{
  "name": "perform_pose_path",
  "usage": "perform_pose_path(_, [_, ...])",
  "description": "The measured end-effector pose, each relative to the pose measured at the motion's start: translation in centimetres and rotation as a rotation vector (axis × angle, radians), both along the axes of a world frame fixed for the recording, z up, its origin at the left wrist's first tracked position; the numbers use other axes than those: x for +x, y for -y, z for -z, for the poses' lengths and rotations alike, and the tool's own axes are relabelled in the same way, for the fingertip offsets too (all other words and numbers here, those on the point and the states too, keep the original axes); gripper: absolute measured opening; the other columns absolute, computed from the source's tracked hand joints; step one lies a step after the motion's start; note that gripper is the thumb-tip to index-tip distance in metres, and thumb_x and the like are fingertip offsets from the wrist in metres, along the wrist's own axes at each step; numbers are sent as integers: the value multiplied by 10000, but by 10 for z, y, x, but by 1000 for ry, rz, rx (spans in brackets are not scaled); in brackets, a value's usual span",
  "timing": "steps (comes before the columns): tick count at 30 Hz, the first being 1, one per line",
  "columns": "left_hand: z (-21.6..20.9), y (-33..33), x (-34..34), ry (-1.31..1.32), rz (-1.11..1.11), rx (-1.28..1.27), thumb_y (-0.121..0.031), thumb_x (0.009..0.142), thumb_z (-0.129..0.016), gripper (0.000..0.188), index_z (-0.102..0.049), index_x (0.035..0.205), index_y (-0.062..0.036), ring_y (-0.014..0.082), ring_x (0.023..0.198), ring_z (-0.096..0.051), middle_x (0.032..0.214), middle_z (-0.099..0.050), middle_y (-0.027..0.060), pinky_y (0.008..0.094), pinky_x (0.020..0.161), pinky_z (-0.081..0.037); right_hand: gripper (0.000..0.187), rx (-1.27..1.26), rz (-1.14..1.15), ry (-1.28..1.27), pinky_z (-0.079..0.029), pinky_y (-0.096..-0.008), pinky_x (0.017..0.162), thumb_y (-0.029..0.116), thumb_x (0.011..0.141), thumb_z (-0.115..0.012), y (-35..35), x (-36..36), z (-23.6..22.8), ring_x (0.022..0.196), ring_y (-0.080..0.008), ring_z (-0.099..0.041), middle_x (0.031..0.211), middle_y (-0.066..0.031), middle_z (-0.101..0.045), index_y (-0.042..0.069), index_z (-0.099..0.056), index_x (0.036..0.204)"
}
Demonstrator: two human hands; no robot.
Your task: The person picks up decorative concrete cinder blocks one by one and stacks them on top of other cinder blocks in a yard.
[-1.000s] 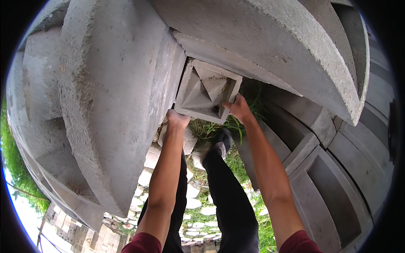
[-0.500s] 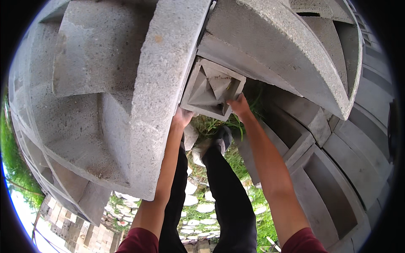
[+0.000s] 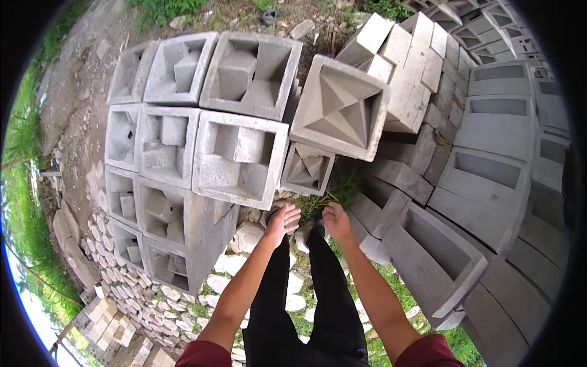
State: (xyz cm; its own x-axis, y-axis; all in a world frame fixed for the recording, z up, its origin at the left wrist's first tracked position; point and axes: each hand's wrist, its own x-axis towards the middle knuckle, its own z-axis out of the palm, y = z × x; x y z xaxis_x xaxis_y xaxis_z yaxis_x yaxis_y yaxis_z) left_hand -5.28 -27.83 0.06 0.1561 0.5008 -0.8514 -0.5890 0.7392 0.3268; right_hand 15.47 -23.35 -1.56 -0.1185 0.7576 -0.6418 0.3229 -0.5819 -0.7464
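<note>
Both my hands hang free just in front of a low square concrete block [image 3: 304,164] with a faceted hollow face. My left hand [image 3: 283,221] has its fingers stretched out and holds nothing. Beside it, my right hand [image 3: 335,221] is empty too, its fingers loosely bent and apart. Neither hand touches the block. Above and behind that block sits a larger square concrete block [image 3: 342,104] with a star-like faceted hollow. Directly left of it stands a stack of hollow breeze blocks [image 3: 241,194].
Rectangular concrete blocks with long recesses [image 3: 433,255] line my right side. Pale plain blocks [image 3: 408,73] are piled at the back right. Grass and flat stones [image 3: 229,264] cover the ground around my feet. A dirt strip [image 3: 76,79] runs along the far left.
Both hands have let go of the small faceted block, which now rests low beside the stack. My hands have drawn back toward me, and my view has risen away from the blocks.
</note>
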Motion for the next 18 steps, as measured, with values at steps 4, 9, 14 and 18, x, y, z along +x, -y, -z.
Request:
perform_pose_path(4, [-144,-20,1,88,-44,114,-445,962,-369,591,-363,1349,3,282,1268,-421,1346,-468,172,462,1014,-358,354,-47,195,-280,-507,-288,783,42,909,-481,16,18,-166,919,-193,-629,1049,-144,-629,-66,-431,1243])
perform_pose_path(9, [-313,-51,-5,-65,-2,376,-410,969,-355,526,-431,1284,4,268,1169,-509,1250,-550,164,441,963,-401,291,-24,213,-308,-525,-331,788,104,959,-470,34,57,-328,925,-211,-638,1060,-155,-635,-38,-459,1213])
perform_pose_path(14, [-395,-69,10,-170,95,374,-367,959,-368,467,-496,1215,2,253,1059,-573,1154,-607,155,413,889,-448,281,103,271,-174,-523,-300,743,117,943,-501,62,94,-386,908,-189,-645,1032,-132,-652,-24,-491,1186])
perform_pose_path(18, [-414,-75,44,-79,340,368,-356,959,-390,435,-513,1183,-4,254,1025,-586,1131,-614,152,404,870,-460,290,211,540,-105,-512,-275,710,134,934,-519,92,104,-426,880,-170,-653,1009,-111,-664,-24,-508,1176])
